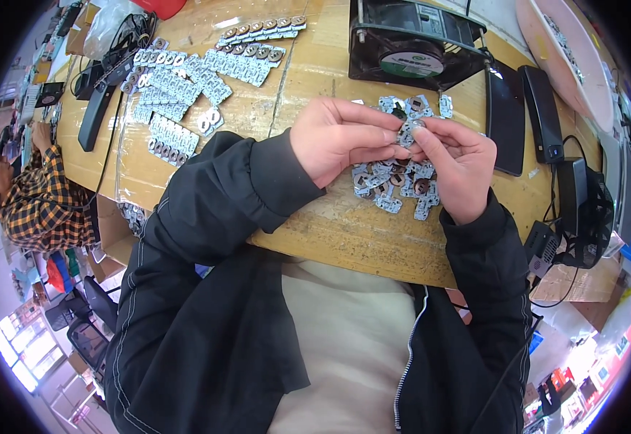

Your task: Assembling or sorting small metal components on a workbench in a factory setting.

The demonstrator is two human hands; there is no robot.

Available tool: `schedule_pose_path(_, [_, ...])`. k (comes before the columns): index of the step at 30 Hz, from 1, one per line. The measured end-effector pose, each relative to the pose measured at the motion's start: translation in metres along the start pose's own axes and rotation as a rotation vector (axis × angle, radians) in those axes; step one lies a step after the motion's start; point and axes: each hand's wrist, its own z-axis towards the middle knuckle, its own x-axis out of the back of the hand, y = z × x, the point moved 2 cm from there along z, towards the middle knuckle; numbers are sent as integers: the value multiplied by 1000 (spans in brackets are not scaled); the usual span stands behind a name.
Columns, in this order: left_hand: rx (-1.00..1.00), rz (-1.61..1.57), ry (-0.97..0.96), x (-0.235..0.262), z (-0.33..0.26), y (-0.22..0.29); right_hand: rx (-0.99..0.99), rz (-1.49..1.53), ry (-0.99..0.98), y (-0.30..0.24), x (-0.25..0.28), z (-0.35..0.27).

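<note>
Nearby, black fan (418, 47) just beyond the parts pile (388, 202) and right hand (464, 158).

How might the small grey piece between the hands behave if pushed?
The grey piece is probably light and easily shifted, since only fingers pinch it. It looks flat and unbent, so likely stiff and unlikely to roll.

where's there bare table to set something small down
Two patches look bare: the table between the rows of small boards and the black fan, and the strip between the loose pile and the table's near edge. Crowded: the pile under the left hand and right hand, and right of the fan, where a dark panel and black box lie.
</note>
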Motion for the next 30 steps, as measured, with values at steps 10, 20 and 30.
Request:
schedule_pose_path(10, [22,-25,21,-1,3,1,-20,21,4,-1,2,2])
schedule_pose_path(20, [57,-31,15,3,3,1,-58,46,-4,-2,3,3])
schedule_pose_path(30, [81,-34,44,2,6,2,-72,92,6,-3,1,3])
